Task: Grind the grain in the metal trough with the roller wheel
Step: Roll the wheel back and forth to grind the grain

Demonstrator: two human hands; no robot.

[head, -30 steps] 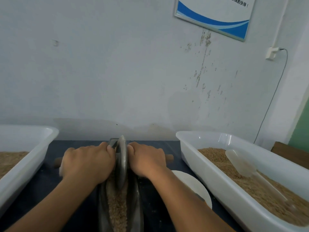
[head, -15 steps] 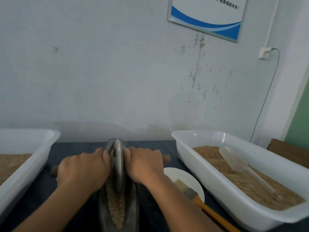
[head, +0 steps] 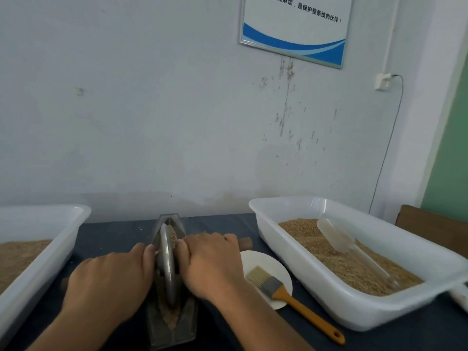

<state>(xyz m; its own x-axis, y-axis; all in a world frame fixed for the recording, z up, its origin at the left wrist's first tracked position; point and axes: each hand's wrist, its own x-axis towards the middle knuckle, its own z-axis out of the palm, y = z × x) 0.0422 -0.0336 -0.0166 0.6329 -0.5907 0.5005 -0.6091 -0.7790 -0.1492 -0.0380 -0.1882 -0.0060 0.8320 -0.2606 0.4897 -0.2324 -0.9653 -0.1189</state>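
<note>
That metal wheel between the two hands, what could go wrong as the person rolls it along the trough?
Three risks, as I judge them.
The left hand and right hand grip the axle right against the roller wheel, so fingers could get pinched against the metal trough.
Grain clings to the wheel's top and could spill onto the dark table.
The brush on the white disc lies near the right forearm and could get knocked.

Trough (head: 174,330) between two tubs (head: 314,279) (head: 38,269); brush (head: 291,292) on plate (head: 255,259).

Grey metal trough (head: 174,333) lengthwise on dark table, tan grain (head: 170,315) inside, roller wheel (head: 167,264) upright in it
</note>
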